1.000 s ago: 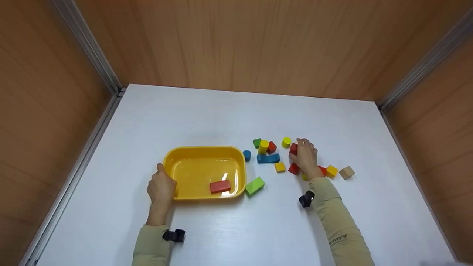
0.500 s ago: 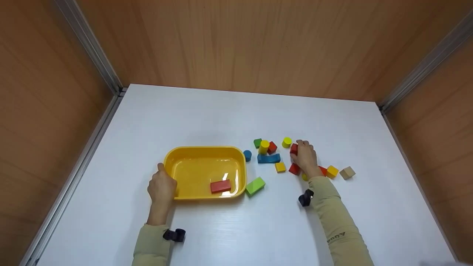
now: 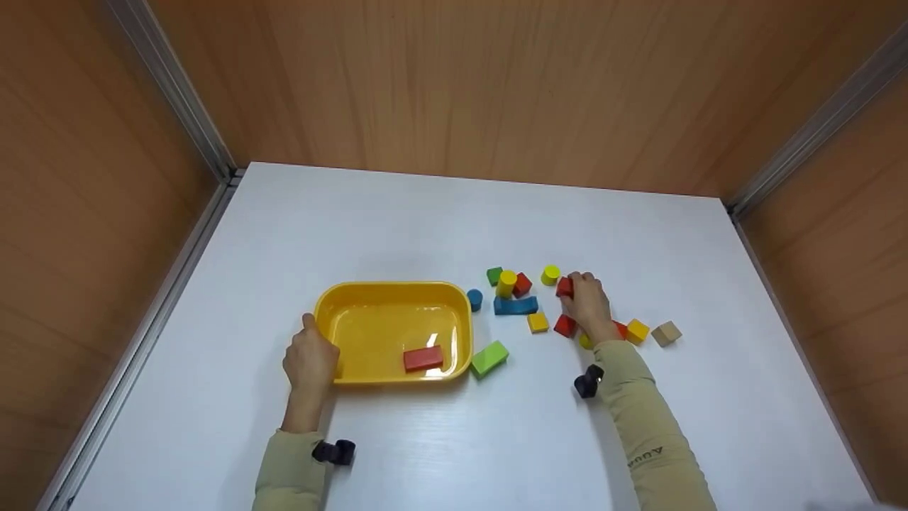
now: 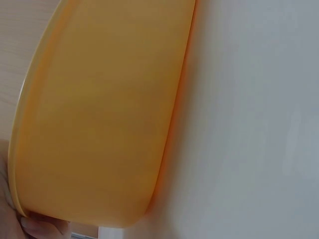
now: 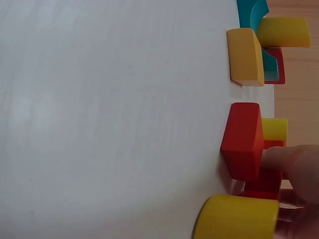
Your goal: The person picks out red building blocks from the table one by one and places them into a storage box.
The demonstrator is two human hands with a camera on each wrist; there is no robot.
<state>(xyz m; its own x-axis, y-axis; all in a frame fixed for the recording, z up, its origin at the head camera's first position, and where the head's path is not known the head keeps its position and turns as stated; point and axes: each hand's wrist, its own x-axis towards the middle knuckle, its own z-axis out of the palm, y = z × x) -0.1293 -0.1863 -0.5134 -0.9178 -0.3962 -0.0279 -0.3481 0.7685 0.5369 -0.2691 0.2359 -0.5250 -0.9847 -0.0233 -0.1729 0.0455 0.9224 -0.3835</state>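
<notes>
The left hand [image 3: 311, 355] grips the left rim of a yellow tray [image 3: 394, 289]; in the left wrist view its fingers [image 4: 42, 226] pinch the edge of the tray [image 4: 99, 109]. One red block [image 3: 423, 358] lies inside, near the front right. At the right, among loose blocks, the right hand [image 3: 590, 305] holds a red block [image 3: 565, 287] between thumb and fingers. The right wrist view shows this hand [image 5: 299, 184] behind another red block [image 5: 242, 142] and a yellow cylinder [image 5: 237, 219], which partly hide the held block [image 5: 264, 185].
A light green block [image 3: 489, 359] lies against the tray's right side. Between tray and right hand are a blue cylinder [image 3: 474, 299], a blue curved block [image 3: 516, 306], a yellow cylinder [image 3: 506, 283] and an orange block [image 3: 538, 322]. A plain wooden cube [image 3: 666, 333] lies at the far right.
The right hand's fingers have drawn slightly closer together and toward the person at the red block. The left hand and the tray have stayed in place.
</notes>
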